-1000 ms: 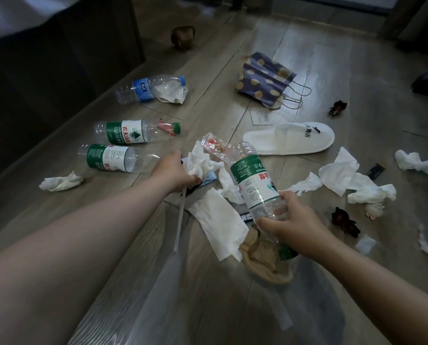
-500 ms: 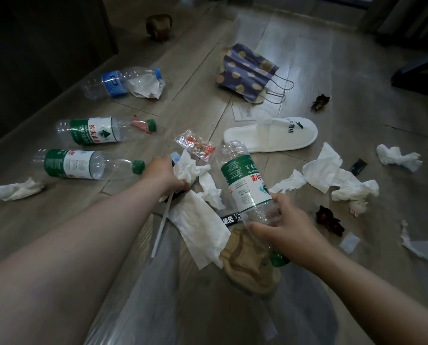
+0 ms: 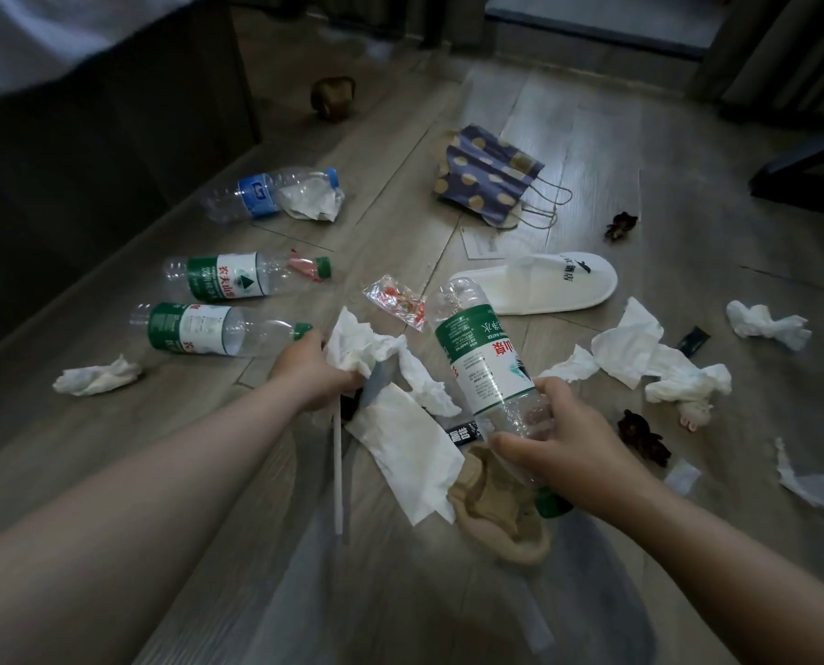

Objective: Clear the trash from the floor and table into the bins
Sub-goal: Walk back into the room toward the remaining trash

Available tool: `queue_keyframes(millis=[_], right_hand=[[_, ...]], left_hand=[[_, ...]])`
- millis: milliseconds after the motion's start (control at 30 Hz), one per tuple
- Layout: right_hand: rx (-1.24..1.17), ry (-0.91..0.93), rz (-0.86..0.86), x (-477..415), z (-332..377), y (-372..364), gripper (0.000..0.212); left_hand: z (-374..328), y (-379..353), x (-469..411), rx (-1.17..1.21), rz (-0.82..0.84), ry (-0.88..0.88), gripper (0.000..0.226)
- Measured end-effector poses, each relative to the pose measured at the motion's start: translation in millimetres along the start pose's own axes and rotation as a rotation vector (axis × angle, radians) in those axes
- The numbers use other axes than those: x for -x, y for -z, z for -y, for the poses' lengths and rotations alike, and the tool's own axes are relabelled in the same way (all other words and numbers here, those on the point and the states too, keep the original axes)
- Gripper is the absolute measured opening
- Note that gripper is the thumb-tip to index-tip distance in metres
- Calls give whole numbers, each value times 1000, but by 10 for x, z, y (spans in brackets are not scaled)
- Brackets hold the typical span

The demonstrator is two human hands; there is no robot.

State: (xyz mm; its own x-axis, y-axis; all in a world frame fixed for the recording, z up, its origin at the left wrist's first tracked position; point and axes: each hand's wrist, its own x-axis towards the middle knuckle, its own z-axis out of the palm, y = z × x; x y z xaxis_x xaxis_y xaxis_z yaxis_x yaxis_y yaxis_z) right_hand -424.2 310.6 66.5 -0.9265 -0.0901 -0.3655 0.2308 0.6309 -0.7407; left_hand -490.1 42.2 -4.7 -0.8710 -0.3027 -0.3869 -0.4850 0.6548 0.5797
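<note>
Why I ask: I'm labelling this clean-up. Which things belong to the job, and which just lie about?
Job in hand: green-label bottle held by the right hand; tissue wad gripped by the left hand; clear bag below them; blue-cap bottle on the floor.
Lying about, probably: white slipper; dotted blue bag.

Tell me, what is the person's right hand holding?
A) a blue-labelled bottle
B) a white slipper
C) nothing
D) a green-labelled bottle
D: the right hand grips the green-labelled bottle near its capped end, while the white slipper and blue-labelled bottle lie on the floor.
</note>
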Motion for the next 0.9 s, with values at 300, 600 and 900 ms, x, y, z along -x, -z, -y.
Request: queue_keyframes(millis=[300,600,900], right_hand=[[-14,57,-9,204,456,-35,54],[-17,46,42,135,993,104,56],[-139,-104,64,692,2018,869,53]], left_hand=[[-39,528,716,554,148,60,48],[-398,1164,1211,845,139,190,41],[-1185,2018,1906,834,85,296,31]])
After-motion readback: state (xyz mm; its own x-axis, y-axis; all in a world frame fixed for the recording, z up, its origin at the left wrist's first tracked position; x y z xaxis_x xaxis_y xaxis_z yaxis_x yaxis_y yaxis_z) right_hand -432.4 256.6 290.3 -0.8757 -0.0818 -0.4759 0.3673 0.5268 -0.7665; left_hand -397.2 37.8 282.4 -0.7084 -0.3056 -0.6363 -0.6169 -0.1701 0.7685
